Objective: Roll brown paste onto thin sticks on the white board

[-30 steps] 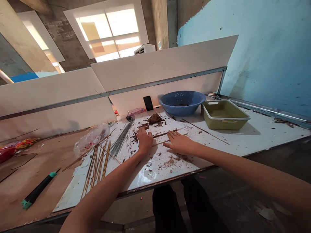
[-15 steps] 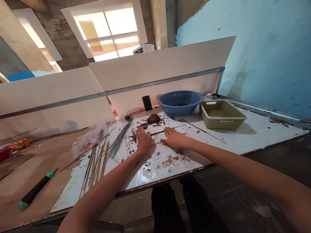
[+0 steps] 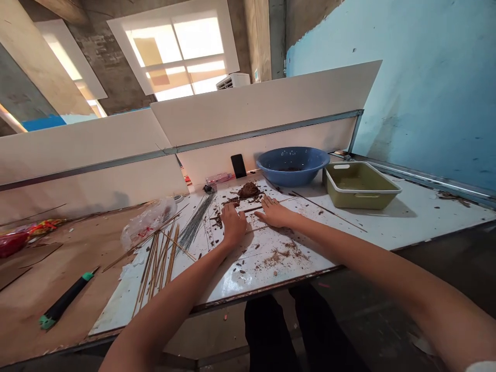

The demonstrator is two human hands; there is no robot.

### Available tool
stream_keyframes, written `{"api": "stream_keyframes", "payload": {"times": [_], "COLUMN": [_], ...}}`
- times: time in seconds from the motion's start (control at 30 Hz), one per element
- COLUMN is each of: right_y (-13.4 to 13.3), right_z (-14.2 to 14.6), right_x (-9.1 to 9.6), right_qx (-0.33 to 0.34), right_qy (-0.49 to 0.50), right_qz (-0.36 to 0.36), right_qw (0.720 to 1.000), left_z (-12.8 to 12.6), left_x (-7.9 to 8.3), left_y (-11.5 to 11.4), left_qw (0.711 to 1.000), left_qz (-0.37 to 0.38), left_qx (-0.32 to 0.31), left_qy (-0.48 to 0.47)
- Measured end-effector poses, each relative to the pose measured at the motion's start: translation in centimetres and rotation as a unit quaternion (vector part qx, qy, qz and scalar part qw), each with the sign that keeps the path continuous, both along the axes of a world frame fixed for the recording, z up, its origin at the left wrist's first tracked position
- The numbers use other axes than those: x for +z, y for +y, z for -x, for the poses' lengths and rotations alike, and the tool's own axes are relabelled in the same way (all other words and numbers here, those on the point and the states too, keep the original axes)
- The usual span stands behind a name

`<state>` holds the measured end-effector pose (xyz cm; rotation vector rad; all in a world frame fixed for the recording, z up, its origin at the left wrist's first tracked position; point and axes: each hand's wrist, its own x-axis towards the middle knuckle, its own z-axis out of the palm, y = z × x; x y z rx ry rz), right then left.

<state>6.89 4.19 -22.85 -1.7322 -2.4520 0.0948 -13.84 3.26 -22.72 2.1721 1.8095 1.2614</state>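
Observation:
A thin stick with a dark brown coating [image 3: 253,209] lies across the white board between my two hands. My left hand [image 3: 234,223] rests palm down over its left end, fingers forward and slightly bent. Over the right part lies my right hand [image 3: 276,213], flat, with fingers stretched out and the thumb apart. Both palms hide parts of the stick. Just beyond my hands sits a lump of brown dough-like material [image 3: 248,190], with dark crumbs scattered around it.
A blue basin [image 3: 293,178] and a green rectangular tub [image 3: 358,200] stand at the back right. Left of my hands lie thin grey wires [image 3: 197,222], bamboo sticks [image 3: 155,263] and a plastic bag [image 3: 145,225]. A black-and-green tool [image 3: 67,299] lies far left; a phone [image 3: 238,166] leans behind.
Both hands have shifted slightly along the board, and the right hand now sits closer to the left. Less of the stick shows on the right. The whole view has moved a little.

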Motion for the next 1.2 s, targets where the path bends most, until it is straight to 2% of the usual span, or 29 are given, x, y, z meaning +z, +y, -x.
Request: {"api": "stream_keyframes", "payload": {"times": [0.13,0.23,0.3,0.5,0.57,0.67,0.83,0.93,1.0,1.13,1.2], "right_y": [-3.7,-4.9,-4.2,0.5,0.8,-1.1,-7.2,-8.4,-7.4,-2.7,-0.7], "right_z": [-1.8,-2.6,-2.2,0.6,0.8,0.1,-1.2,-0.8,0.0,1.6,2.1], "right_x": [-1.3,-1.5,-1.3,0.3,0.6,0.1,-1.8,-2.5,-2.3,-0.2,0.9], "right_qx": [0.032,0.051,0.041,-0.011,-0.006,0.015,0.056,0.061,0.065,0.054,0.087], "right_qy": [0.027,0.015,0.017,0.023,0.018,0.015,0.013,0.014,0.012,-0.009,-0.039], "right_qz": [0.025,0.029,0.027,0.012,0.008,-0.009,-0.053,-0.051,-0.043,-0.031,-0.033], "right_qw": [0.999,0.998,0.999,1.000,1.000,1.000,0.997,0.997,0.997,0.998,0.995], "left_z": [0.0,0.0,0.0,0.2,0.2,0.3,0.2,0.2,0.2,0.4,0.4], "left_x": [-0.1,-0.2,-0.2,-0.6,-0.8,-1.0,-1.3,-1.4,-1.4,-1.3,-1.2], "left_y": [0.0,0.0,0.0,0.6,0.7,0.9,1.1,1.1,1.0,1.0,1.0], "left_qw": [1.000,1.000,1.000,1.000,1.000,0.999,0.999,0.998,0.998,0.998,0.998], "left_qz": [0.008,0.004,-0.004,-0.023,-0.023,-0.034,-0.049,-0.054,-0.059,-0.056,-0.050], "left_qx": [-0.008,-0.010,-0.011,-0.011,-0.010,-0.013,-0.016,-0.014,-0.018,-0.023,-0.023], "left_qy": [0.005,0.002,-0.002,-0.003,-0.003,-0.004,-0.006,-0.006,-0.007,-0.004,-0.008]}}
